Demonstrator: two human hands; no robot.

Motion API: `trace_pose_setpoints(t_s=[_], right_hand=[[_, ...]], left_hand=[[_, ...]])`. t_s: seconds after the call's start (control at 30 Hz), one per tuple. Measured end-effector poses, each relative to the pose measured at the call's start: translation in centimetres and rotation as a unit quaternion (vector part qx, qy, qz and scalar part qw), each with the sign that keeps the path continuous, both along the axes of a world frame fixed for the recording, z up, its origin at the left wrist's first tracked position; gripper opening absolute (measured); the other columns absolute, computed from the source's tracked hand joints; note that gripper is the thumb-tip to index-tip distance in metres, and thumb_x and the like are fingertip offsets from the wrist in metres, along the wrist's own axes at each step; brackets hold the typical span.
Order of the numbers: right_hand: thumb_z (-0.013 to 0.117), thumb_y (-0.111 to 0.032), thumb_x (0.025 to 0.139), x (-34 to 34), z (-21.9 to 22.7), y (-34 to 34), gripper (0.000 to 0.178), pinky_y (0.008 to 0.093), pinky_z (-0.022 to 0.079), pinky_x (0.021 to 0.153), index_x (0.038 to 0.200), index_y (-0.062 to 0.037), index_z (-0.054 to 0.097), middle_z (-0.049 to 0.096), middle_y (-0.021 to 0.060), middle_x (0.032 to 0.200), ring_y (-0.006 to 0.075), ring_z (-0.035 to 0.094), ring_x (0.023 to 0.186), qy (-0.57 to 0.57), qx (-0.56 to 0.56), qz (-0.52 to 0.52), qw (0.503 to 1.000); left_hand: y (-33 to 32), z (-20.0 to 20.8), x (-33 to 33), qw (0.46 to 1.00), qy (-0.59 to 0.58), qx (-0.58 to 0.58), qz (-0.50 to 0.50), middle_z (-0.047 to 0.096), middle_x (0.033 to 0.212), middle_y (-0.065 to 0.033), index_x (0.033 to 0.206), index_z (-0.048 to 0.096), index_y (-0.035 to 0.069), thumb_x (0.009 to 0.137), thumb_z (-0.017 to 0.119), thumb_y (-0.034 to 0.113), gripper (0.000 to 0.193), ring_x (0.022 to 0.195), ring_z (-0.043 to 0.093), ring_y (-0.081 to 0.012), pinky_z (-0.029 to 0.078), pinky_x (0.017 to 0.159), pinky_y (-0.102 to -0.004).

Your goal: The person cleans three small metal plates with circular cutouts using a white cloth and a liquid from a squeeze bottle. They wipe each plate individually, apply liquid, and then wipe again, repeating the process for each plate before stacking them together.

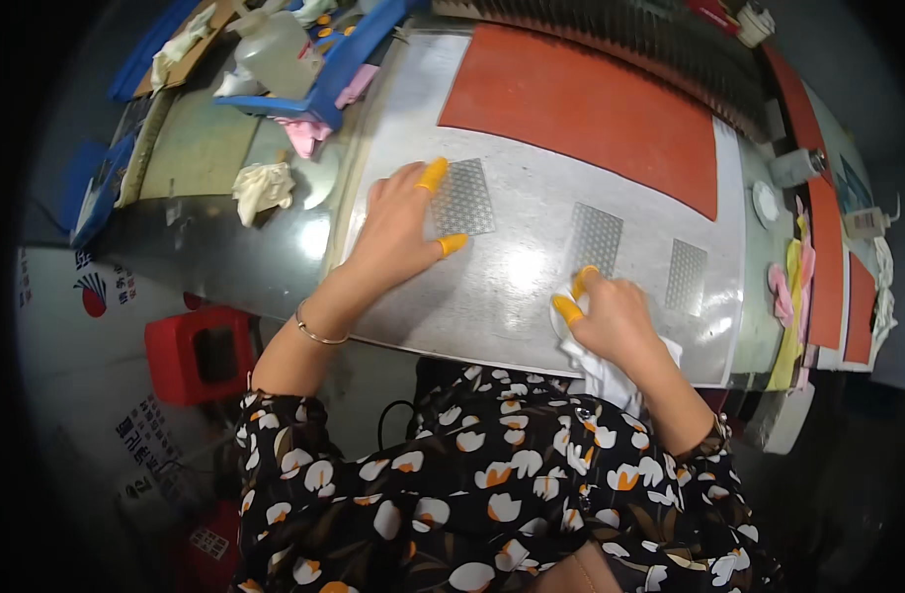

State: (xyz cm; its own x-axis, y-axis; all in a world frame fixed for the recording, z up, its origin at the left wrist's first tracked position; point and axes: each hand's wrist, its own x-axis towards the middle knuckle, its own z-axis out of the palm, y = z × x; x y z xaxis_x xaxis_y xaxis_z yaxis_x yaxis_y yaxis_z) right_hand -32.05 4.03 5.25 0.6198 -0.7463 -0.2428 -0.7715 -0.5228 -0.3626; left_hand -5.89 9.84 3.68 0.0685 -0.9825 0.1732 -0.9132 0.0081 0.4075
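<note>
Left hand (398,222) is spreading finger and thumb wide about the left dotted sheet (464,198) on the grey mat (482,296), right hand (616,321) is clutching a white cloth (611,381) by the middle dotted sheet (598,237), seemingly mid-wiping, next calling for light edge contact.

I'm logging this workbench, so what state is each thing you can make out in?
Left patterned sheet: flat
Middle patterned sheet: flat
Right patterned sheet: flat, untouched
White cloth: bunched
Orange-red mat: spread flat
Cream cloth: crumpled
Left hand: fingers spread, at the left patterned sheet
Right hand: fingers bent, holding the white cloth
</note>
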Motion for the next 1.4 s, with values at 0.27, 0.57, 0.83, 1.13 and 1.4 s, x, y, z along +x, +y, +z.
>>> trace_pose_setpoints(t_s=[0.27,0.57,0.83,1.13,1.4], right_hand=[[0.06,-0.031,0.079,5.0,5.8,-1.8,0.029,0.0464,0.045,0.064,0.087,-0.0034,0.058,0.06,0.02,0.065,0.0383,0.06,0.066,-0.01,-0.008,0.1,0.995],[0.059,-0.016,0.069,17.2,-0.6,-7.0,0.02,0.0438,0.049,0.062,0.077,0.0011,0.06,0.063,0.0211,0.071,0.0359,0.063,0.068,-0.097,-0.08,0.096,0.987],[0.064,-0.019,0.071,16.1,-0.4,-4.0,0.024,0.0465,0.048,0.064,0.082,0.0023,0.06,0.061,0.0233,0.07,0.0395,0.061,0.067,-0.03,-0.012,0.097,0.995],[0.061,-0.013,0.065,13.8,0.5,-1.0,0.026,0.0435,0.049,0.065,0.086,0.0015,0.058,0.062,0.0209,0.071,0.0364,0.062,0.069,-0.004,0.048,0.129,0.991],[0.061,-0.026,0.078,4.5,1.5,1.0,0.027,0.0437,0.046,0.064,0.089,-0.0019,0.056,0.062,0.0193,0.069,0.0363,0.06,0.071,-0.083,0.176,0.214,0.957]], left_hand=[[4.7,-0.2,-0.7,0.995,0.028,-0.084,-0.042,0.049,0.124,-0.014,0.12,0.047,0.003,0.071,0.07,0.018,0.057,0.113,0.045,-0.0315,0.033,0.094,-0.0404],[7.3,-1.4,-2.5,0.998,-0.001,-0.048,-0.051,0.05,0.126,-0.0092,0.111,0.056,0.001,0.073,0.067,0.027,0.047,0.112,0.047,-0.0248,0.034,0.091,-0.0422],[7.5,-1.6,-2.1,0.997,0.023,-0.062,-0.044,0.053,0.124,-0.0091,0.105,0.059,0.001,0.073,0.068,0.02,0.039,0.115,0.049,-0.0244,0.038,0.093,-0.0446],[7.8,-1.9,-1.6,0.975,0.159,-0.157,0.013,0.062,0.105,-0.0161,0.098,0.061,-0.003,0.073,0.063,0.0,0.025,0.1,0.06,-0.0326,0.048,0.083,-0.0352],[6.4,-0.8,-2.8,0.97,0.165,-0.163,0.077,0.06,0.106,-0.0192,0.114,0.053,-0.004,0.077,0.062,0.003,0.039,0.095,0.059,-0.0316,0.046,0.084,-0.0358]])
